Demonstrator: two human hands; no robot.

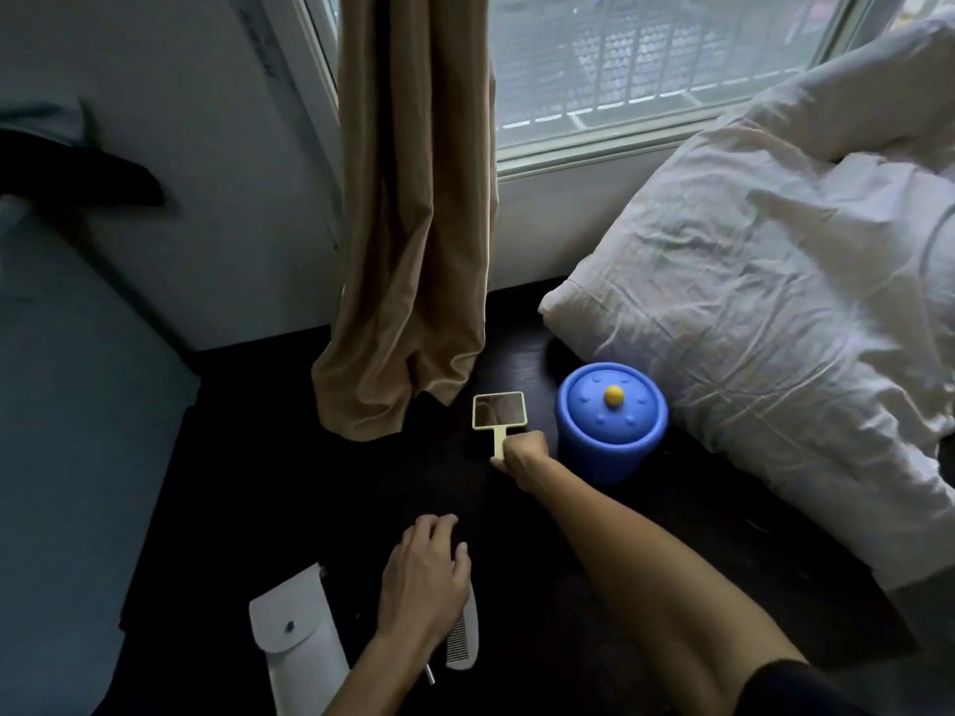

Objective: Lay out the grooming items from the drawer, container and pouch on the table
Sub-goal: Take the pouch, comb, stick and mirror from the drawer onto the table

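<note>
Mirror (499, 410) looks light, stiff and breakable; the right hand (524, 452) has its fingers closed round the handle, the sensible hold. Left hand (424, 573) rests loosely spread, holding nothing, over a comb (465, 638) on the worktop (289, 488).

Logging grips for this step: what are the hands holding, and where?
The right hand grips the hand mirror by its handle. The left hand holds nothing visible.

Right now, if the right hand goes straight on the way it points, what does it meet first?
Probably the curtain hem behind the small mirror that the right hand holds by its handle; the dark table between looks free, though depth is unclear.
</note>
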